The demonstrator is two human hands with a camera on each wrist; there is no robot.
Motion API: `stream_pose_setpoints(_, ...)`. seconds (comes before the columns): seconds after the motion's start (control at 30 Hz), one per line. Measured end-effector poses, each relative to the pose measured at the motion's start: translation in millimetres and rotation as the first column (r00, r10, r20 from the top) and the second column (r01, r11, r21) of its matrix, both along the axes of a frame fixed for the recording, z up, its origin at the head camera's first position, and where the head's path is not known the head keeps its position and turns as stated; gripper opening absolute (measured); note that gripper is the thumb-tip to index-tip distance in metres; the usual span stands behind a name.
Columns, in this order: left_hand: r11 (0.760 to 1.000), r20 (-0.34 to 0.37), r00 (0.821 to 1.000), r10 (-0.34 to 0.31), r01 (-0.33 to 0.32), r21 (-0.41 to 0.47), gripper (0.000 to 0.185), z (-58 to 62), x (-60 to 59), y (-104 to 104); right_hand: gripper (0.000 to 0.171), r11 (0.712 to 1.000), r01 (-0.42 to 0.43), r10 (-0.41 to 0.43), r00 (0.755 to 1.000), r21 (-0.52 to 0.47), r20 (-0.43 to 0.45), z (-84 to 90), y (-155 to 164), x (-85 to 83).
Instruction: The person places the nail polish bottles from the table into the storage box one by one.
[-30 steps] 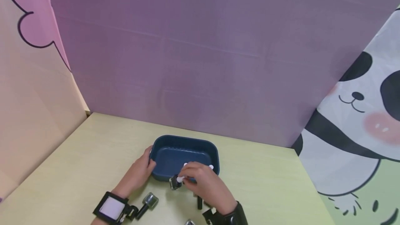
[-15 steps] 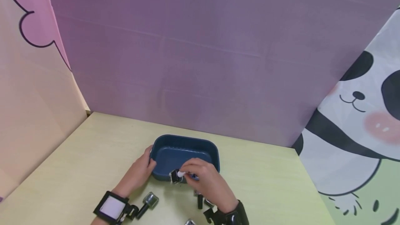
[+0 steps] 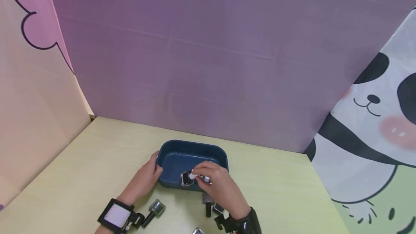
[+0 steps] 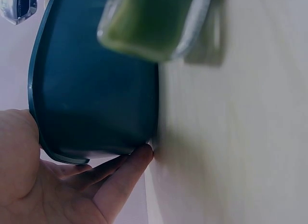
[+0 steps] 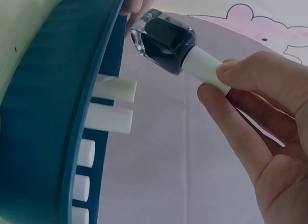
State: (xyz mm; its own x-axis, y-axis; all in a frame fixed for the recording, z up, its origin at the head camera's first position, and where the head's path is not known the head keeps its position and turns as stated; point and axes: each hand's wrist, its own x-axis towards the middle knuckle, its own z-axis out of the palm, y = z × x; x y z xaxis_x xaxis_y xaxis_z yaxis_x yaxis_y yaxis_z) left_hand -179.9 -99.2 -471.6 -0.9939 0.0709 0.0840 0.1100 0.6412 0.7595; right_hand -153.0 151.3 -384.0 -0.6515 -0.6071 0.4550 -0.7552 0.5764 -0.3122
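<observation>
A dark blue tray (image 3: 169,151) sits on the pale yellow-green table. My left hand (image 3: 155,166) grips its left end, thumb at the rim and fingers (image 4: 126,168) against the outer wall (image 4: 96,89). My right hand (image 3: 199,174) pinches the white cap (image 5: 207,72) of a small dark nail polish bottle (image 3: 186,178), held tilted just above the tray's near side. In the right wrist view the bottle (image 5: 166,43) hangs over the rim (image 5: 77,137), and several white caps (image 5: 113,89) of other bottles lie inside.
Loose bottles lie on the table in front of the tray: one with a black cap (image 3: 155,209), others by my right wrist (image 3: 208,205) and at the bottom edge (image 3: 197,231). A blurred green bottle (image 4: 149,21) stands close to the tray. Purple, pink and panda panels wall in the table.
My right hand has lifted the dark bottle from in front of the tray's near wall to over the rim, moving slightly right and away. The left hand has stayed on the tray.
</observation>
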Motion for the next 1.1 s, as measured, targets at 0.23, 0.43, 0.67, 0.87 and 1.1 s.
stream_pose_setpoints(0.23,1.0,0.019,1.0,-0.009,0.009,0.003,0.06,-1.1,-1.2,0,0.017,0.999,0.035,-0.034,0.999,-0.009,0.03,-0.1,7,-2.5)
stream_pose_setpoints(0.43,1.0,0.009,1.0,-0.014,0.014,0.009,0.06,0.0,-0.8,0,0.017,0.997,0.077,-0.076,0.995,-0.002,0.065,2.9,12,-3.3)
stream_pose_setpoints(0.67,1.0,0.016,1.0,-0.012,0.012,0.008,0.06,-0.8,-2.5,0,0.019,0.995,0.101,-0.101,0.994,0.0,0.048,3.7,15,-5.2)
stream_pose_setpoints(0.87,1.0,0.019,1.0,-0.011,0.011,0.008,0.06,-1.6,-2.9,0,0.019,0.994,0.108,-0.108,0.994,-0.025,0.029,3.8,18,-6.8)
stream_pose_setpoints(1.1,1.0,0.014,1.0,-0.009,0.008,0.008,0.06,-2.0,-2.9,0,0.02,0.992,0.124,-0.124,0.992,-0.02,0.009,3.8,24,-9.1)
